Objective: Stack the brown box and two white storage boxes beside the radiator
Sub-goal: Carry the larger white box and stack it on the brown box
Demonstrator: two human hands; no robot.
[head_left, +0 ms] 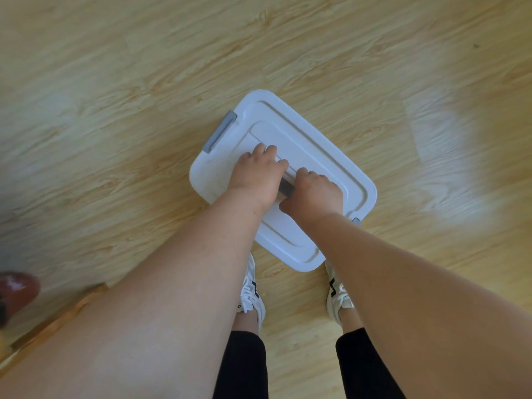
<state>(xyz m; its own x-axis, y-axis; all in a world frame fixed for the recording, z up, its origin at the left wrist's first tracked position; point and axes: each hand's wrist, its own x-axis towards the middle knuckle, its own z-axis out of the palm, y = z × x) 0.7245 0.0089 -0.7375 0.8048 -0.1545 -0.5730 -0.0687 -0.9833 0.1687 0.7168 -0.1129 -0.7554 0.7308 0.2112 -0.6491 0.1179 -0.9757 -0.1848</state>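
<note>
Both fists clenched side by side on grey handle [286,187] atop white storage box [302,145]: left hand [257,175], right hand [315,194]. Box over wooden floor [144,82], just beyond white sneakers [253,295].

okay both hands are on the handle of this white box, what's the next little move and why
Probably lift it straight up, keeping it level. Both the left hand and right hand are closed on the grey handle at the middle of the white storage box lid, and the box sits by the shoes, with no radiator in view.
</note>
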